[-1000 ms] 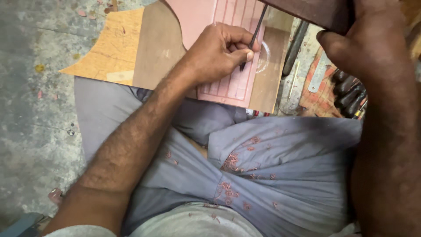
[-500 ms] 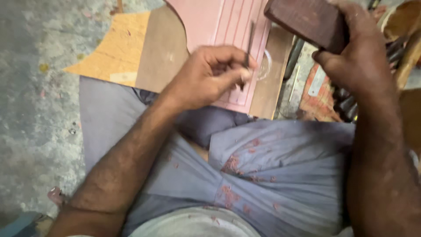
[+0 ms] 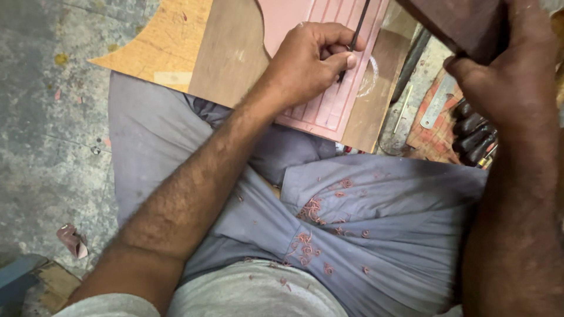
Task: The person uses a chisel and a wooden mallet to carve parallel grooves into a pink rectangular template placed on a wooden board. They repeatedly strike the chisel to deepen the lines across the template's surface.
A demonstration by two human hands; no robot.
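The left hand (image 3: 308, 61) pinches a thin dark chisel (image 3: 354, 36) between thumb and fingers, low on the shaft, with the tip set on the pink panel (image 3: 329, 108). Gripping that low likely steadies the edge so it follows one of the grooves already cut along the panel. The right hand (image 3: 511, 82) is clenched around a dark wooden block (image 3: 455, 23), raised above and to the right of the chisel's top; it looks to serve as a mallet. The pink panel lies on a brown board (image 3: 226, 58), which rests across the person's lap just beyond the knees, so the work sits close under both hands. Pink shavings (image 3: 308, 235) lie scattered over the grey clothing (image 3: 382, 235) below it. More dark-handled tools (image 3: 473, 132) lie on the floor (image 3: 47, 135) to the right, within reach, beside a flat metal strip (image 3: 437, 103).

Against half a second ago, the block sits higher and further right, its upper part now cut off by the frame edge. The left hand keeps its pinch on the chisel at nearly the same spot on the panel.
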